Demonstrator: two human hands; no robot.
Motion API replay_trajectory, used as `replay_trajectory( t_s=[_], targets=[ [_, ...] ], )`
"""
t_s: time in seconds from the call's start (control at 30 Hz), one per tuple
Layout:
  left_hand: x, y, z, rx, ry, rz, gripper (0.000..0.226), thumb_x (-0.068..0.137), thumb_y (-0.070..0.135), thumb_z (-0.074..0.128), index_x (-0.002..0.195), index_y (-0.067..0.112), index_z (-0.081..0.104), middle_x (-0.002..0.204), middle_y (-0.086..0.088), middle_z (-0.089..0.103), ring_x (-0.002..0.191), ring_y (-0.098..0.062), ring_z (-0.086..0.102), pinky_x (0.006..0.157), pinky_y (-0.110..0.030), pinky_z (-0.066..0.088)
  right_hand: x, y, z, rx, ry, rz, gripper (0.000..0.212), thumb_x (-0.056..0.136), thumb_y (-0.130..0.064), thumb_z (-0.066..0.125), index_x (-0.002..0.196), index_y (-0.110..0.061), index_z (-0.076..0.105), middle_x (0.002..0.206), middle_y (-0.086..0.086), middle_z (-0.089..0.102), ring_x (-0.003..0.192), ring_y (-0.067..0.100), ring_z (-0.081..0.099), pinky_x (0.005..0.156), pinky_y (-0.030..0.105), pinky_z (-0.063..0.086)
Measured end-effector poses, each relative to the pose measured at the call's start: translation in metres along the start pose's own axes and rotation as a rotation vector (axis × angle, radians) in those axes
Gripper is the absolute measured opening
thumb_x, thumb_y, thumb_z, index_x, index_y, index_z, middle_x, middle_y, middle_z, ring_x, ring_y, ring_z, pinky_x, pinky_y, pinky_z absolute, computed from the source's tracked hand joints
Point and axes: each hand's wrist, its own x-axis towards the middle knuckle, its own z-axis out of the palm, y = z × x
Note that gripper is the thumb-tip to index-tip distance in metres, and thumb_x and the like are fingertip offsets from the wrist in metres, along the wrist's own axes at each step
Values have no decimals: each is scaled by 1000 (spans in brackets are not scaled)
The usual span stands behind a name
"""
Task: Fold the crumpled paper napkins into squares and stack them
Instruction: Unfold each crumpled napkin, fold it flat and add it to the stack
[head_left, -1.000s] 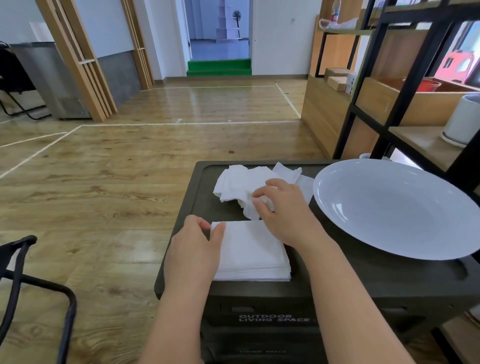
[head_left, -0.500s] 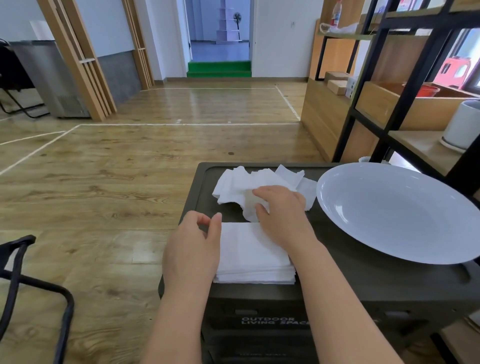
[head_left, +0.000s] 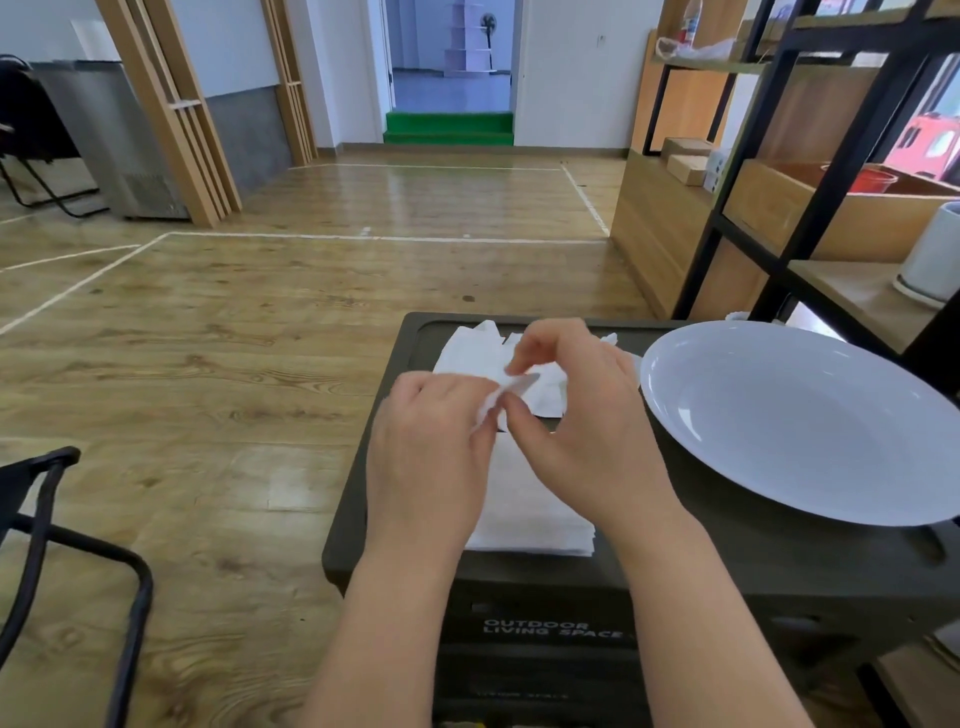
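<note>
Both hands have left the desk and come together above the stack, lifting one napkin clear of the loose pile. Just left of the stack, the left hand pinches the sheet's near edge; the right hand, over the stack's far side, pinches its upper edge between thumb and forefinger, probably so the crumpled sheet can be pulled flat in the air. Folded squares sit on the desk close to its near edge, so little room is left in front of them. Right of the stack, a white plate crowds that side; the pile lies just beyond.
</note>
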Motion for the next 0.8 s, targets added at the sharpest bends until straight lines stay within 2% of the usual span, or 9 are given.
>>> replay_trajectory(
  t_s=[0.07,0.17,0.23,0.3,0.4,0.47,0.53,0.63,0.8],
  targets=[
    [-1,3,-5,-172,13,-146,14,89,27,57,93,25,71,71,14,60,71,-8,51,56,-13,32,-1,2,-2,159,-4,86,53,79,-29,72,121,-40,41,114,-27,50,113,-3,47,100,29,39],
    [-1,7,-10,-591,42,-446,20,90,29,61,72,22,64,58,10,55,54,-5,46,50,-17,36,-2,4,-5,400,-60,330,71,79,-36,73,132,-50,29,124,-29,47,121,-9,42,87,7,38],
    [2,7,-14,-885,3,-648,17,88,28,66,72,23,68,65,10,67,63,-8,62,58,-26,49,-2,8,-5,510,-75,437,64,81,-34,72,131,-48,35,113,-29,56,111,-6,52,75,5,44],
    [3,7,-15,-1061,-91,-782,11,87,27,67,78,25,71,78,3,75,75,-17,71,66,-35,55,-2,12,-5,569,-46,519,51,83,-30,71,122,-47,45,100,-28,59,100,0,59,78,15,50],
    [3,4,-16,-1026,-161,-793,14,91,26,62,80,25,71,78,6,75,70,-8,70,60,-26,54,-2,16,-2,586,44,626,35,84,-29,70,109,-45,51,107,-13,63,95,7,61,77,23,53],
    [2,-2,-15,-845,-192,-716,16,92,27,60,80,24,69,75,5,74,71,-12,69,60,-30,54,-2,17,-1,555,93,652,33,84,-29,70,107,-43,51,111,-12,60,95,7,59,75,20,52],
    [0,-8,-14,-650,-253,-651,16,91,30,61,79,22,68,70,-1,72,72,-20,68,61,-35,56,-3,18,0,544,121,681,32,85,-28,70,108,-40,52,99,-15,59,88,6,59,72,19,53],
    [-2,-13,-13,-640,-269,-734,16,93,28,59,82,18,66,77,3,72,62,-10,69,48,-19,50,-4,22,0,519,61,780,28,86,-34,67,111,-34,55,95,-17,54,83,1,52,65,14,45],
    [-2,-18,-14,-606,-325,-808,29,95,33,54,85,8,66,78,-1,68,42,0,59,49,-19,46,-8,25,0,443,-74,856,27,88,-24,65,111,-31,54,94,-7,58,86,8,56,76,25,50]
  ],
)
